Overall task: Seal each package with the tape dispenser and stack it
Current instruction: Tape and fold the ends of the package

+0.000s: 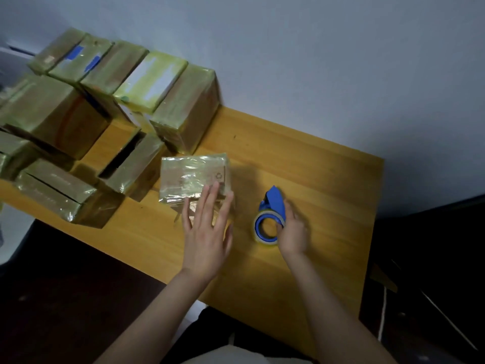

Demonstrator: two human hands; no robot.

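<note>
Reaching from the near edge of the tabletop (pixel 328 179), the left hand (pixel 207 235) is lying flat, fingers straight, on the small box (pixel 193 177) near the middle, while the right hand (pixel 293 233) is curling round the tape dispenser (pixel 275 203) beside it. Film-wrapped, the box is looking light, stiff and slippery, best gripped by opposite sides; more boxes (pixel 181 111) are crowding the far left corner.

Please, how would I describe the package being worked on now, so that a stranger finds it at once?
Start at the wooden table against the pale wall. Right of the pile of packages, one package sits apart near the middle, left of the blue tape dispenser. Only this one has the left hand resting on it.
</note>
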